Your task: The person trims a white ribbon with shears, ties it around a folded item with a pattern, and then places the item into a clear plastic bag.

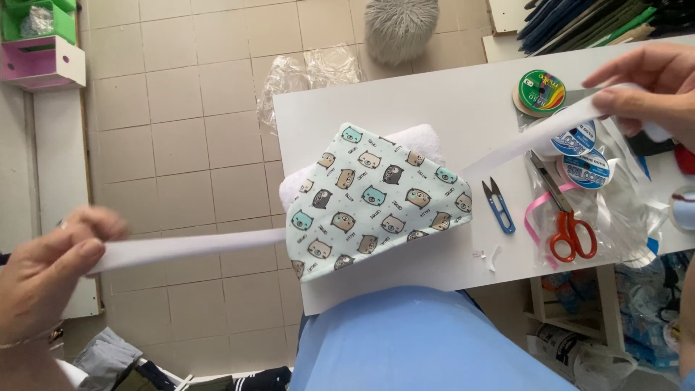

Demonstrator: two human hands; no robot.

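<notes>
Take the cat-print fabric piece (376, 199) on the white table (434, 101) as your marker. To its right, near the table's far edge, lies a round ribbon spool (541, 92) with a green and rainbow-coloured label, and just below that sit two white tape rolls (583, 156) with blue-printed round labels, resting on clear plastic packaging. Between those rolls and the fabric lie blue thread snips (499, 205) and orange-handled scissors (568, 224) beside a pink ribbon (539, 206). Beyond the fabric's far edge, crumpled clear plastic bags (311, 72) lie on the tiled floor. A long white strip of tape (188, 247) runs under the fabric, flat and plain, stretched out on both sides. Your left hand (47, 279), well to the fabric's left, is closed on one end of it; your right hand (644, 87), off to the upper right, pinches the other end between thumb and fingers.
</notes>
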